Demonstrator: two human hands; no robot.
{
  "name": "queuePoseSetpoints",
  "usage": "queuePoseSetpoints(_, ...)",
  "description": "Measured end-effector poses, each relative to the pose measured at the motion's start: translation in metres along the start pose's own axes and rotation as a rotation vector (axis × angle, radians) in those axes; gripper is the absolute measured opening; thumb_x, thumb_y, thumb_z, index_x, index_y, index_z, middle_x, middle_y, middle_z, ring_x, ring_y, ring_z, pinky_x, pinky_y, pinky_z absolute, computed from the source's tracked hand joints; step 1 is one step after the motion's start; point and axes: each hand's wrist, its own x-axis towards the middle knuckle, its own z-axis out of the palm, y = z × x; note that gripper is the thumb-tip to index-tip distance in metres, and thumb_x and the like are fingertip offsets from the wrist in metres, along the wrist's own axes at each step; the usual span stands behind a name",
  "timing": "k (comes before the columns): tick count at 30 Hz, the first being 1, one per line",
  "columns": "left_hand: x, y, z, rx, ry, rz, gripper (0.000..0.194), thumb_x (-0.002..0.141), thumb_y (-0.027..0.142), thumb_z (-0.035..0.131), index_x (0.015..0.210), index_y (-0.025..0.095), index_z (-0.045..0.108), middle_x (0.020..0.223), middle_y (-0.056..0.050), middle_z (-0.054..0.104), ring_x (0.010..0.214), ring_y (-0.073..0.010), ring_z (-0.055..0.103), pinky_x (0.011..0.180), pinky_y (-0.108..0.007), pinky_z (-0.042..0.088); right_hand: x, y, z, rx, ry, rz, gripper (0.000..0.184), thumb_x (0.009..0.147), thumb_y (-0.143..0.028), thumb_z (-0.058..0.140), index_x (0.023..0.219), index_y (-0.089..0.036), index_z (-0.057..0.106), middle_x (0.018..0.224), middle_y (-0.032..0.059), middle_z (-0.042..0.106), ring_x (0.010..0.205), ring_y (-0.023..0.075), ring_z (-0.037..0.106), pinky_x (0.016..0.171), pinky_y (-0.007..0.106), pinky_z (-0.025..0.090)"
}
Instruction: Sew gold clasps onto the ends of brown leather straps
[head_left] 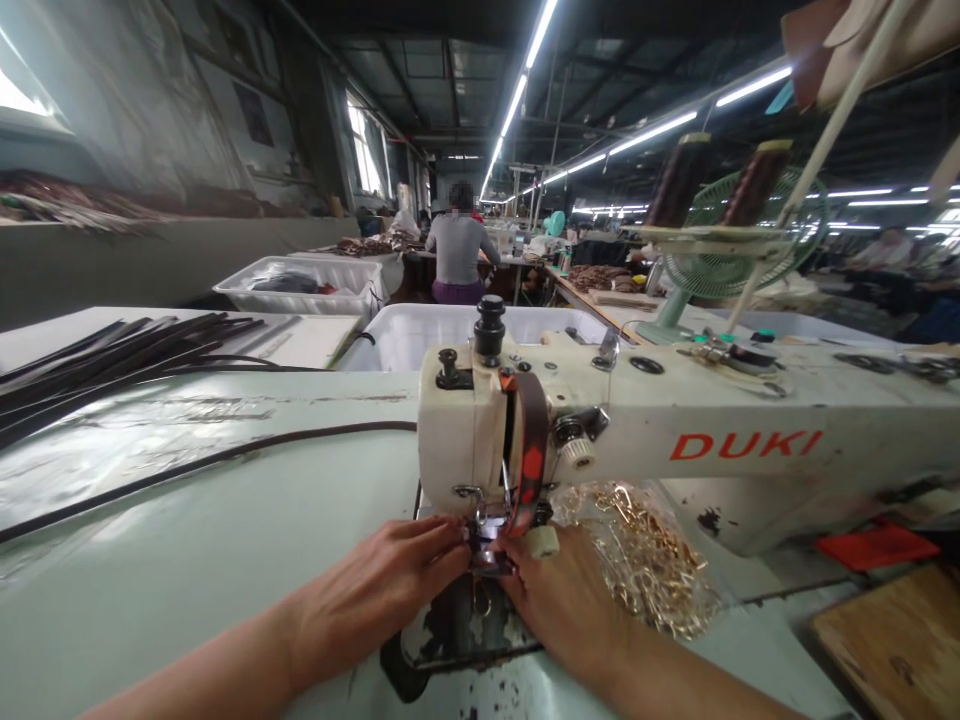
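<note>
Working at the lower centre of the frame, both hands meet at the presser foot (491, 527) of the white sewing machine (630, 390), and the piece there looks unfinished. The left hand (401, 565) has its fingers drawn close together with the tips at the foot; whether they pinch anything is hidden. The right hand (562, 590) comes in from the other side, its fingertips partly covered, so its grip cannot be told. A gold-coloured loop (482, 599) shows just below the foot, between the hands. One dark strip (300, 434) crosses the desk (337, 490) from the left edge towards the machine head. The strip bundle (127, 350) at middle left and the bagged metal hooks (649, 560) right of centre appear unused; no finished piece can be made out.
</note>
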Motion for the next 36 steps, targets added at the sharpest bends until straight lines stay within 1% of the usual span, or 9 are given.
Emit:
queuePoseSetpoints(2,0.000,0.000,0.001,0.010,0.038,-0.003,0.028,0.102,0.015,0.028,0.106,0.015,0.055,0.103,-0.008,0.063,0.091,-0.0217,0.061,0.081,-0.032,0.051,-0.003,0.002,0.000,-0.006,-0.019,-0.001,0.020,0.081,-0.012,0.063,0.095,-0.024,0.069,0.089,0.0029,0.070,0.080,0.0242,0.065,0.060,0.029,0.044)
queuePoseSetpoints(5,-0.001,-0.002,0.002,-0.007,0.069,-0.019,0.029,0.102,0.017,0.027,0.108,0.016,0.056,0.111,-0.009,0.063,0.096,-0.0219,0.061,0.084,-0.031,0.051,-0.008,0.003,-0.002,0.007,-0.037,-0.018,0.022,0.077,-0.011,0.065,0.094,-0.024,0.069,0.093,0.0019,0.070,0.081,0.0236,0.065,0.062,0.030,0.044)
queuePoseSetpoints(7,-0.002,-0.003,0.003,-0.049,0.059,-0.039,0.030,0.102,0.017,0.029,0.112,0.018,0.057,0.114,-0.009,0.063,0.098,-0.0218,0.061,0.086,-0.031,0.051,-0.010,0.003,-0.005,0.023,-0.023,-0.048,0.021,0.079,-0.012,0.064,0.096,-0.025,0.068,0.097,0.0007,0.069,0.083,0.0231,0.065,0.063,0.031,0.044)
queuePoseSetpoints(12,-0.005,-0.005,0.007,-0.097,0.047,-0.059,0.031,0.101,0.018,0.029,0.116,0.018,0.057,0.115,-0.009,0.063,0.099,-0.0231,0.061,0.087,-0.032,0.051,-0.011,0.001,-0.008,0.031,0.011,-0.066,0.018,0.083,-0.015,0.065,0.098,-0.024,0.063,0.092,0.0002,0.069,0.081,0.0230,0.065,0.060,0.032,0.043)
queuePoseSetpoints(18,-0.005,-0.004,0.008,-0.117,0.104,-0.058,0.033,0.097,0.013,0.031,0.113,0.018,0.059,0.113,-0.009,0.065,0.095,-0.0227,0.063,0.086,-0.033,0.053,-0.009,0.001,-0.009,0.016,-0.002,-0.070,0.011,0.087,-0.016,0.061,0.096,-0.023,0.062,0.093,0.0009,0.068,0.081,0.0228,0.064,0.059,0.031,0.042)
queuePoseSetpoints(25,-0.003,-0.007,0.008,-0.119,0.068,-0.093,0.033,0.100,0.016,0.027,0.112,0.016,0.058,0.117,-0.011,0.063,0.098,-0.0243,0.063,0.085,-0.035,0.054,-0.009,0.002,-0.006,0.020,-0.024,-0.040,0.015,0.087,-0.017,0.056,0.098,-0.023,0.064,0.091,0.0022,0.068,0.081,0.0228,0.063,0.059,0.029,0.040)
queuePoseSetpoints(29,-0.003,-0.007,0.008,-0.108,0.060,-0.079,0.035,0.102,0.019,0.025,0.112,0.014,0.059,0.115,-0.012,0.063,0.099,-0.0260,0.062,0.085,-0.036,0.053,-0.010,0.002,-0.005,0.021,-0.031,0.001,0.013,0.084,-0.014,0.056,0.090,-0.023,0.064,0.094,0.0033,0.067,0.080,0.0240,0.064,0.061,0.031,0.042)
queuePoseSetpoints(34,-0.004,-0.007,0.007,-0.120,0.062,-0.086,0.036,0.102,0.019,0.027,0.113,0.012,0.060,0.113,-0.013,0.063,0.097,-0.0266,0.063,0.082,-0.036,0.053,-0.006,0.000,-0.004,-0.038,-0.031,0.044,0.022,0.076,-0.010,0.053,0.092,-0.020,0.065,0.091,0.0077,0.068,0.078,0.0263,0.065,0.060,0.032,0.043)
queuePoseSetpoints(36,-0.002,-0.009,0.008,-0.196,0.107,-0.108,0.033,0.101,0.019,0.031,0.114,0.014,0.061,0.112,-0.012,0.064,0.095,-0.0247,0.063,0.080,-0.033,0.052,-0.004,-0.001,-0.004,-0.054,-0.040,0.043,0.028,0.076,-0.009,0.052,0.098,-0.021,0.065,0.091,0.0073,0.068,0.079,0.0263,0.065,0.059,0.032,0.043)
